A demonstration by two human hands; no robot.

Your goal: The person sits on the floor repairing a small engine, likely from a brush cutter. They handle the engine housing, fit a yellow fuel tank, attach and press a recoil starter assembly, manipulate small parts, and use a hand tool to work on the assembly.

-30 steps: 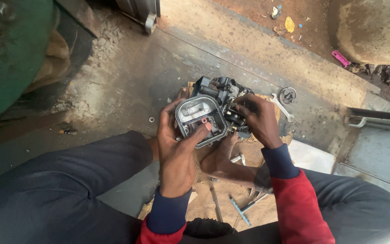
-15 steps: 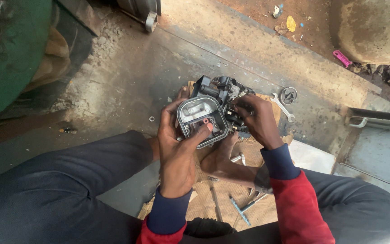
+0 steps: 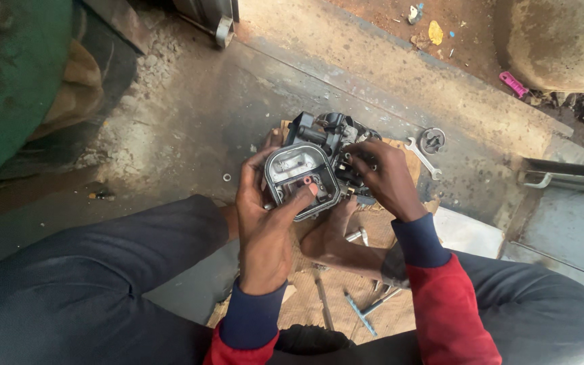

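A dark metal carburettor-like engine part (image 3: 319, 155) is held up over my lap, its open grey bowl facing me. My left hand (image 3: 268, 216) grips its left side, thumb pressed on the bowl's lower rim beside a small red piece (image 3: 305, 181). My right hand (image 3: 386, 179) clasps the part's right side, fingers curled among the black fittings. My bare foot (image 3: 336, 236) rests on a brown sack (image 3: 346, 297) just below the part.
A spanner (image 3: 422, 157) and a round metal cap (image 3: 432, 140) lie on the ground right of the part. Hand tools (image 3: 363, 312) lie on the sack between my legs. A small washer (image 3: 227, 177) sits on the dusty concrete. A green drum (image 3: 8, 74) stands left.
My left thumb has shifted slightly along the bowl's lower rim. The part and my right hand stay nearly where they were.
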